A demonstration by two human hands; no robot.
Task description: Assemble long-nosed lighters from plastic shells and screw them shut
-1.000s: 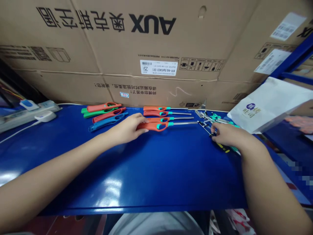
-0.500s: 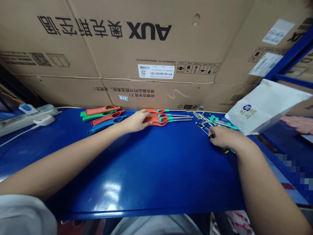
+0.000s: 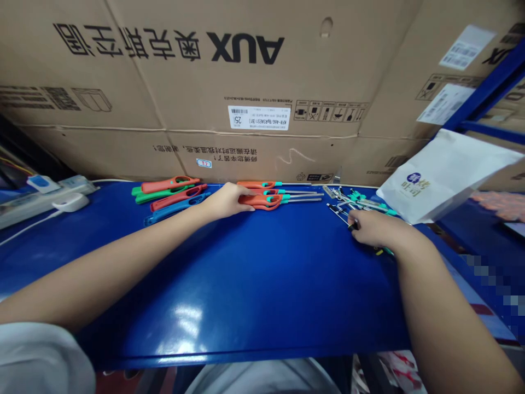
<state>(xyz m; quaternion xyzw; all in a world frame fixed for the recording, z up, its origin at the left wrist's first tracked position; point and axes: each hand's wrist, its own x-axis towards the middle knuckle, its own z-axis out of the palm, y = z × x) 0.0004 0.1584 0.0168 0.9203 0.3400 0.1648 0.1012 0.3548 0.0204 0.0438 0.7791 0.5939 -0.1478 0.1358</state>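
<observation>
My left hand is closed around the handle end of the nearest orange long-necked lighter, which lies on the blue table. More orange lighters with teal triggers and metal tubes lie just behind it. To the right, my right hand is curled down at the near side of a loose pile of thin metal and teal lighter parts. A dark piece shows at its fingertips, and a bit of yellow and teal peeks out below the palm. What the fingers hold is largely hidden.
Red, green and blue handle shells lie at left. Behind the table stands a large cardboard box. A white paper bag sits at right, beside a blue metal frame. A power strip with plugs is at far left.
The view has shifted slightly. Both hands stay in nearly the same places, the left on the orange lighter, the right at the parts pile.
</observation>
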